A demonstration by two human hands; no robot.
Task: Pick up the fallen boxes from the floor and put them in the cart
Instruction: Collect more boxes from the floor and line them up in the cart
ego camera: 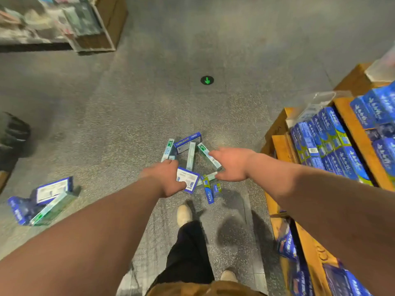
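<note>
Blue and pale-green slim cardboard boxes (187, 142)

Bare forearms (102, 223) run to the left grip (165, 178) and right grip (232, 165). Nearer than both: loose black trousers (188, 253), rounded cream shoes (184, 213), a tan-brown fabric garment (205, 291) at the waist.

Left hand (164, 178) grips a box (189, 180) — right hand (232, 164) beside it, fingers (214, 155) spread.
</note>
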